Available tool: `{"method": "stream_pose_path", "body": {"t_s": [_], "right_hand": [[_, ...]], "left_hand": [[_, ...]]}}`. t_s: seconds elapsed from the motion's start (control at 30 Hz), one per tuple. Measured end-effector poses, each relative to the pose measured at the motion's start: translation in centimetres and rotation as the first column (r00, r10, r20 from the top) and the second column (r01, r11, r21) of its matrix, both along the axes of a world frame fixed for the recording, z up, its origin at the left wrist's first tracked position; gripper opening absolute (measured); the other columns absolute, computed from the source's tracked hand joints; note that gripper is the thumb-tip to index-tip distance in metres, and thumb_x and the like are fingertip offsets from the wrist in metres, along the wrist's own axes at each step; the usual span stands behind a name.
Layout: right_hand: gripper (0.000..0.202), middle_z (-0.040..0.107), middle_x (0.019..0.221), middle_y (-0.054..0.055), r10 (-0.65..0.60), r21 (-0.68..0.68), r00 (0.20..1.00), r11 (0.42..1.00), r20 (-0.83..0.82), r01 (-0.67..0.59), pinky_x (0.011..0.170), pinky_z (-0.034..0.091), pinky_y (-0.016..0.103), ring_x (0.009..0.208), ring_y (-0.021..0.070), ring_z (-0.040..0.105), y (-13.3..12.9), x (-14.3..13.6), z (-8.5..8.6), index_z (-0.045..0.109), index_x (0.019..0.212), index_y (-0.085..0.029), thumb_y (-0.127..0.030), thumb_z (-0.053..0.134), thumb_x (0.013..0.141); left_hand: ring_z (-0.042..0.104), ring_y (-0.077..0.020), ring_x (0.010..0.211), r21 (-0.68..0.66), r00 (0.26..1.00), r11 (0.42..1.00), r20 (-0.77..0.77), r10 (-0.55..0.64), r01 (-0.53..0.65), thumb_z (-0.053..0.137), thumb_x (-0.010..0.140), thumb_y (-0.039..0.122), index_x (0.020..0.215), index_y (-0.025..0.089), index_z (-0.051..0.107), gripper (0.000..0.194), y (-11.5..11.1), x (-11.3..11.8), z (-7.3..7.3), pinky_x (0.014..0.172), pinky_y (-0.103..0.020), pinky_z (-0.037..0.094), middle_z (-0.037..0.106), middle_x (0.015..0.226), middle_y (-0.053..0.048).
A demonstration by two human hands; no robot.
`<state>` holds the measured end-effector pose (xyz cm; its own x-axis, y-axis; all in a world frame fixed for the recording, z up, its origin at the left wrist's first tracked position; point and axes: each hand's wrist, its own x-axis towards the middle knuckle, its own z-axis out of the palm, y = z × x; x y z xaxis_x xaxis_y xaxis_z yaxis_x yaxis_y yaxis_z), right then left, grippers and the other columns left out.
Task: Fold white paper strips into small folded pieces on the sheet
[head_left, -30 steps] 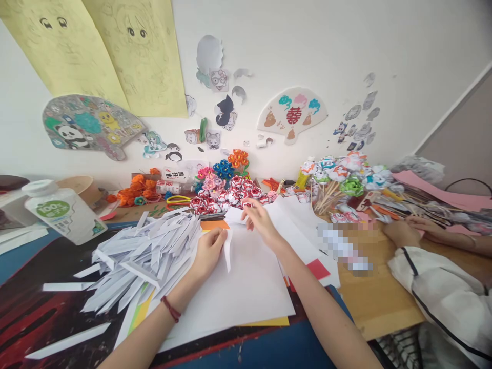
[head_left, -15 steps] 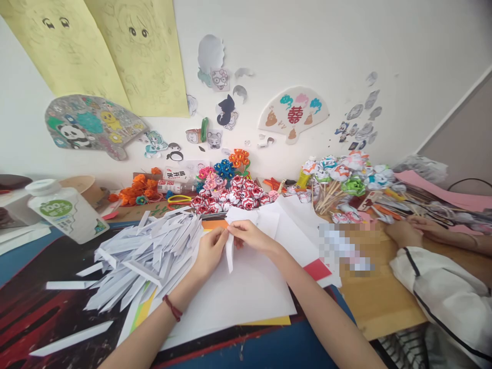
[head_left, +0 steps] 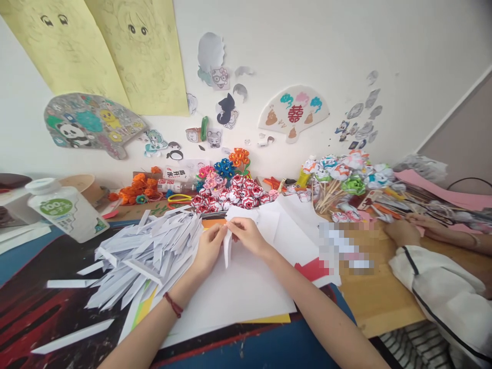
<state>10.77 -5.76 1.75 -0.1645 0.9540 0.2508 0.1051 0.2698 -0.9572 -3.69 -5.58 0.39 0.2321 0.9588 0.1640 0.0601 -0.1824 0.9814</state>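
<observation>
Between my two hands a narrow white paper strip (head_left: 227, 250) hangs down, its upper end pinched by fingertips. My left hand (head_left: 209, 247) is closed on the strip from the left, thumb and fingers pressed together. My right hand (head_left: 248, 236) grips the same strip at its top from the right. Beneath them lie large white paper sheets (head_left: 246, 297), with yellow and green edges showing below. Beside my left hand rises a big heap of folded white paper strips (head_left: 149, 256). Part of the held strip is hidden by my fingers.
A white bottle (head_left: 67, 210) stands at the left. Red-and-white paper flowers (head_left: 242, 193) and orange flowers (head_left: 140, 188) line the wall. More flowers on sticks (head_left: 338, 171) lie to the right. Another person's hands (head_left: 407, 231) and white sleeve (head_left: 442, 287) are over the wooden table (head_left: 380, 302).
Both hands have shifted slightly left with the strip, and the right hand's fingers have bent closer to the left thumb. More of the red paper shows beside my right forearm.
</observation>
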Motion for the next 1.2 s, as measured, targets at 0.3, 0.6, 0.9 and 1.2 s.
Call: {"method": "stream_pose_path", "body": {"t_s": [0.3, 0.6, 0.9, 1.2], "right_hand": [[0.037, 0.047, 0.055, -0.003, -0.018, 0.035, 1.0, 0.999, -0.002, 0.018, 0.053, 0.035, 0.023, 0.053, 0.0103, 0.046, 0.3, 0.0, -0.4, 0.054, 0.066, -0.017, -0.046, 0.05, 0.088], [0.036, 0.049, 0.055, -0.002, -0.048, 0.028, 0.999, 0.998, 0.019, 0.048, 0.053, 0.036, 0.024, 0.052, 0.0108, 0.047, 0.4, 0.1, -0.5, 0.053, 0.064, -0.017, -0.045, 0.051, 0.087], [0.036, 0.05, 0.055, -0.002, -0.081, 0.023, 0.997, 0.997, 0.014, 0.08, 0.053, 0.037, 0.023, 0.052, 0.0106, 0.047, 0.5, 0.3, -0.5, 0.055, 0.065, -0.017, -0.046, 0.052, 0.086], [0.038, 0.048, 0.057, -0.002, -0.117, 0.086, 0.993, 0.989, -0.023, 0.119, 0.053, 0.036, 0.024, 0.054, 0.0109, 0.047, 0.8, 0.9, -0.5, 0.055, 0.066, -0.017, -0.048, 0.051, 0.087]], "left_hand": [[0.049, -0.0119, 0.062, -0.042, 0.998, 0.998, 0.04, -0.042, 0.043, 0.051, 0.085, 0.049, 0.072, 0.016, 0.059, 0.037, -0.1, 0.2, 0.1, 0.058, -0.023, 0.037, 0.06, 0.069, -0.001], [0.048, -0.0106, 0.058, -0.037, 1.0, 0.999, 0.028, -0.008, 0.009, 0.055, 0.083, 0.05, 0.07, 0.015, 0.057, 0.037, 0.2, 0.2, 0.0, 0.054, -0.022, 0.036, 0.058, 0.065, 0.0], [0.045, -0.0099, 0.057, -0.063, 0.998, 0.997, 0.044, -0.044, 0.047, 0.055, 0.082, 0.053, 0.072, 0.014, 0.056, 0.04, 0.1, 0.3, 0.1, 0.053, -0.022, 0.034, 0.056, 0.067, 0.0], [0.038, -0.0087, 0.054, -0.044, 0.998, 0.997, 0.018, -0.063, 0.063, 0.056, 0.08, 0.055, 0.068, 0.016, 0.049, 0.042, -0.1, 0.5, 0.3, 0.05, -0.021, 0.027, 0.043, 0.06, 0.003]]}}
